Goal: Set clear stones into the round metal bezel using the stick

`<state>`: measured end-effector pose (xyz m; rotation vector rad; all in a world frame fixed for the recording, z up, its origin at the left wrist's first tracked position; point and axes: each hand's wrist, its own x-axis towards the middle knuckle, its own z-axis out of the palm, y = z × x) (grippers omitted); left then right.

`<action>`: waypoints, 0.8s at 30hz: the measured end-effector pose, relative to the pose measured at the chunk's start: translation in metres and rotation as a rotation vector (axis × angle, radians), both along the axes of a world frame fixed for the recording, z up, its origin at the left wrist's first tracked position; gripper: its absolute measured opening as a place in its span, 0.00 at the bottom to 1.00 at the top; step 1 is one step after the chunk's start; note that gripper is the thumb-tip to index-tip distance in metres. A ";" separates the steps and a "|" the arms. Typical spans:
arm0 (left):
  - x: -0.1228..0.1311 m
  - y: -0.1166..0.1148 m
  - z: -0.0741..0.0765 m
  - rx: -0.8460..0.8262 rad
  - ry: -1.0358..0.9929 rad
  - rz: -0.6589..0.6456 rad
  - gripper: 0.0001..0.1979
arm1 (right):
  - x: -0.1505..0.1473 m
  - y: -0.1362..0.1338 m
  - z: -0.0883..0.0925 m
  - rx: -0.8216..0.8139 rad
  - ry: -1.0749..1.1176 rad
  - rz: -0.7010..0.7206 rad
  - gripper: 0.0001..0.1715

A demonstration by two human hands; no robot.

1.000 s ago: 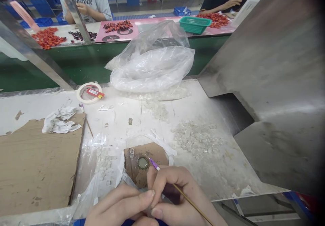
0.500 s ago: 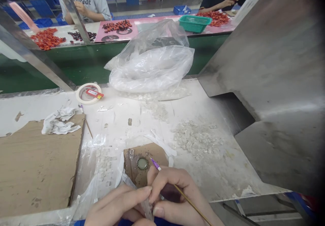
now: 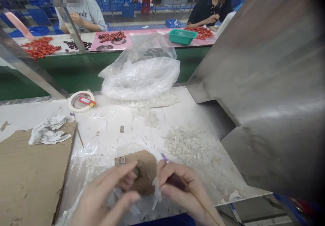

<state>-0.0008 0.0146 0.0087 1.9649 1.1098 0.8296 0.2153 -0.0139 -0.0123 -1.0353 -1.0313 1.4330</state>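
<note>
Right hand: your right hand [image 3: 177, 188] pinched a thin purple-tipped stick [image 3: 164, 158] and a scrap of clear film [image 3: 156, 192], fingers clamped on both.
Left hand: your left hand [image 3: 101, 199] hovered blurred, fingers apart, near the small cardboard piece [image 3: 144, 171] on the table [image 3: 122, 117].
Around: clear beads [image 3: 186, 144] lay just right; plastic bag [image 3: 142, 73] and tape roll [image 3: 80, 101] sat behind.
In the way: the steel chute [image 3: 266, 100] crowded your right.

A clear plastic bag [image 3: 141, 73] sat at the worktable's [image 3: 22, 112] far edge, a tape roll [image 3: 80, 101] to its left. Loose clear pieces [image 3: 187, 144] lay between the bag and a small cardboard scrap [image 3: 146, 171], with a cardboard sheet [image 3: 27, 178] farther left and a metal chute [image 3: 269, 90] on the right.
</note>
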 end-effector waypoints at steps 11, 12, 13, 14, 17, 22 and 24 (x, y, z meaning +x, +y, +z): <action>0.121 0.150 -0.044 0.479 0.581 -0.370 0.14 | 0.085 0.002 -0.030 -0.055 -0.383 -0.606 0.23; 0.127 0.151 -0.048 0.515 0.607 -0.399 0.14 | 0.080 0.000 -0.030 -0.059 -0.350 -0.582 0.25; 0.130 0.150 -0.052 0.546 0.633 -0.415 0.14 | 0.074 -0.001 -0.029 -0.067 -0.322 -0.555 0.26; 0.130 0.149 -0.054 0.570 0.658 -0.418 0.14 | 0.068 -0.002 -0.028 -0.078 -0.301 -0.529 0.26; 0.114 0.146 -0.058 0.618 0.726 -0.386 0.14 | 0.052 -0.003 -0.026 -0.118 -0.300 -0.452 0.16; 0.070 0.145 -0.057 0.635 0.789 -0.345 0.12 | 0.025 0.001 -0.025 -0.142 -0.371 -0.280 0.05; 0.054 0.147 -0.056 0.626 0.783 -0.340 0.12 | 0.012 0.004 -0.027 -0.130 -0.371 -0.194 0.07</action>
